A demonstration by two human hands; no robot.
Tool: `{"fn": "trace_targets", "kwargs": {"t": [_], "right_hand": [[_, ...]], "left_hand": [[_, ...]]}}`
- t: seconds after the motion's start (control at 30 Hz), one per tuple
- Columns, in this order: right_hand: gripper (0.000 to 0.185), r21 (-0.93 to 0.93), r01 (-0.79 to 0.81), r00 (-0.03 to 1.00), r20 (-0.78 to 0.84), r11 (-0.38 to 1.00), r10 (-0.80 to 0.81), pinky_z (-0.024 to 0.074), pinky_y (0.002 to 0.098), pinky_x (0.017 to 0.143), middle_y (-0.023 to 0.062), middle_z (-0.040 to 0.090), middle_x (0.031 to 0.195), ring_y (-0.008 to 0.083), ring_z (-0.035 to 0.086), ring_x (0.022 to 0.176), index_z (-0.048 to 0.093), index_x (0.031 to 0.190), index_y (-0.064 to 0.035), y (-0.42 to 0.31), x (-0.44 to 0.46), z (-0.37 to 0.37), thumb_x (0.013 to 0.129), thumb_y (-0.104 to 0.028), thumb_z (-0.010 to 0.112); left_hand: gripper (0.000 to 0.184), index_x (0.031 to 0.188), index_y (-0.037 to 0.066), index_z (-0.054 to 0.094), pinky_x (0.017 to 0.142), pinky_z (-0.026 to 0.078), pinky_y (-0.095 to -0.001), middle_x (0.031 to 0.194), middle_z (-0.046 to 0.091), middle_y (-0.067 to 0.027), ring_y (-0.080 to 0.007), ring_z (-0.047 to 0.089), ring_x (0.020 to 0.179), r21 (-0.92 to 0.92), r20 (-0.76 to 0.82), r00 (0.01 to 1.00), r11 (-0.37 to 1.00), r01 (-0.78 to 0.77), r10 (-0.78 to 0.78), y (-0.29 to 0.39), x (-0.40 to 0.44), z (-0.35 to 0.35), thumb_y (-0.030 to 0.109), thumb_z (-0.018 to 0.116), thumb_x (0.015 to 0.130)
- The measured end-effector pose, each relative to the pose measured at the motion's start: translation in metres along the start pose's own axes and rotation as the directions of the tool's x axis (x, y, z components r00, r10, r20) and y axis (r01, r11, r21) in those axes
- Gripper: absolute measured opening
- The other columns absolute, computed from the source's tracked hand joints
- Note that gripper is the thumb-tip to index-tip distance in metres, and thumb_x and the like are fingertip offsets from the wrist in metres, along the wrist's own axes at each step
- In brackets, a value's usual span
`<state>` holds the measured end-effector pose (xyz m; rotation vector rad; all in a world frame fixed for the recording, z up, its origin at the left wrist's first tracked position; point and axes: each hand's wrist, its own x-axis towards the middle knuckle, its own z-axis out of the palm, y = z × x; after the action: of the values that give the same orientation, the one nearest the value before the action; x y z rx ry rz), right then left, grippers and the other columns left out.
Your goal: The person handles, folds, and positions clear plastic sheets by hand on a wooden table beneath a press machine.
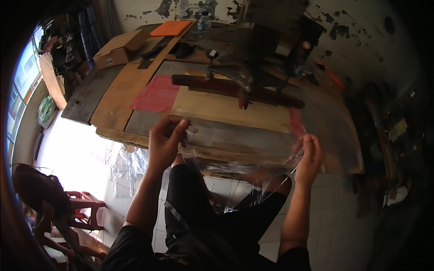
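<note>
A clear plastic sheet [239,156] is stretched between my two hands, above my lap and the table's front edge. My left hand [168,139] pinches its left corner between thumb and fingers. At the right, my right hand [309,156] pinches the other corner. Crumpled folds of the plastic hang down towards my knees. Beyond it, a pale yellow panel [230,110] with red cloth-like patches [156,95] at its ends lies on the table [101,92]. Over the panel stands a machine with a long dark red bar [217,86].
An open cardboard box [118,49], an orange folder [171,28] and a water bottle [204,21] are at the back of the table. More clear plastic [129,165] hangs at the left edge. Another person [49,203] bends near a red stool [88,210] at lower left.
</note>
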<state>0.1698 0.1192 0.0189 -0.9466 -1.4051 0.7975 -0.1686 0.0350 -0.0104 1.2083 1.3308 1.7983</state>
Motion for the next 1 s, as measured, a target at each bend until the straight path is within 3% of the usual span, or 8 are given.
{"fn": "trace_targets", "kwargs": {"t": [0.13,0.17,0.3,0.4,0.7,0.8,0.87,1.0], "right_hand": [[0.025,0.064,-0.089,0.993,-0.072,0.994,0.093,0.0433,0.0236,0.053,0.0003,0.058,0.075,0.0067,0.052,0.063,0.064,0.096,-0.0063,0.005,0.006,0.002,0.11,-0.026,0.055],[0.026,0.05,-0.078,0.994,-0.067,0.996,0.081,0.0432,0.0237,0.052,0.0001,0.058,0.075,0.0066,0.052,0.063,0.063,0.095,-0.0063,0.007,0.008,0.001,0.11,-0.026,0.055],[0.027,0.02,-0.09,0.995,-0.042,0.996,0.091,0.0417,0.0234,0.057,-0.0011,0.057,0.075,0.0058,0.052,0.068,0.064,0.095,-0.0056,0.014,0.013,-0.004,0.11,-0.026,0.055],[0.028,-0.003,-0.077,0.996,-0.037,0.997,0.077,0.0403,0.0233,0.06,-0.0015,0.057,0.075,0.0055,0.052,0.069,0.065,0.095,-0.0054,0.028,0.018,-0.008,0.11,-0.026,0.055],[0.029,0.061,-0.161,0.986,-0.036,0.985,0.164,0.0405,0.0247,0.066,-0.0017,0.058,0.076,0.0062,0.052,0.071,0.067,0.096,-0.0048,0.023,0.017,-0.001,0.109,-0.029,0.058],[0.029,-0.018,-0.157,0.986,-0.055,0.988,0.155,0.0419,0.0266,0.065,-0.0014,0.061,0.079,0.0076,0.053,0.071,0.068,0.099,-0.002,0.044,0.025,-0.006,0.108,-0.029,0.06],[0.03,-0.101,-0.146,0.987,-0.076,0.984,0.138,0.0429,0.0278,0.064,-0.0012,0.062,0.081,0.0085,0.054,0.071,0.069,0.1,-0.0001,0.064,0.034,-0.008,0.107,-0.028,0.062],[0.03,-0.389,-0.147,0.974,0.103,0.91,0.201,0.0465,0.0312,0.065,0.0009,0.065,0.079,0.0101,0.058,0.07,0.072,0.103,0.0035,0.085,0.064,-0.004,0.103,-0.026,0.066]], "left_hand": [[0.027,0.115,-0.006,0.071,0.063,0.053,-0.022,0.097,0.08,-0.0126,-0.0081,0.071,0.077,-0.054,0.035,0.999,0.998,0.01,-0.008,0.01,0.0,0.003,0.019,0.068,0.105],[0.029,0.112,-0.005,0.072,0.062,0.051,-0.0229,0.09,0.079,-0.0125,-0.0082,0.068,0.073,-0.003,0.01,1.0,1.0,0.023,-0.023,0.015,0.0,0.005,0.023,0.065,0.107],[0.028,0.116,-0.006,0.073,0.065,0.053,-0.0213,0.096,0.08,-0.0114,-0.0075,0.072,0.08,0.031,0.019,0.997,0.997,0.076,-0.076,0.016,0.002,0.004,0.019,0.07,0.104],[0.027,0.117,-0.005,0.074,0.062,0.053,-0.0206,0.096,0.08,-0.0103,-0.0066,0.071,0.078,-0.046,0.009,1.0,0.999,0.012,-0.012,0.008,0.004,0.009,0.018,0.07,0.104],[0.026,0.115,-0.005,0.074,0.06,0.053,-0.0203,0.095,0.08,-0.0089,-0.0095,0.074,0.082,-0.122,0.025,0.994,0.987,0.104,-0.102,0.019,0.005,0.016,0.018,0.072,0.103],[0.029,0.113,-0.005,0.073,0.066,0.053,-0.0238,0.088,0.079,-0.0079,-0.0071,0.07,0.077,0.003,0.007,0.993,0.993,0.114,-0.114,0.008,0.012,0.016,0.023,0.07,0.104],[0.029,0.107,-0.004,0.072,0.062,0.051,-0.0254,0.078,0.073,-0.0053,-0.0066,0.067,0.071,0.317,-0.023,0.999,0.948,0.03,-0.024,-0.008,0.024,0.015,0.024,0.071,0.103],[0.025,0.102,-0.004,0.071,0.06,0.051,-0.0278,0.072,0.07,-0.005,-0.0099,0.066,0.063,0.397,0.116,0.979,0.912,0.106,-0.165,-0.045,0.059,0.011,0.021,0.071,0.101]]}}
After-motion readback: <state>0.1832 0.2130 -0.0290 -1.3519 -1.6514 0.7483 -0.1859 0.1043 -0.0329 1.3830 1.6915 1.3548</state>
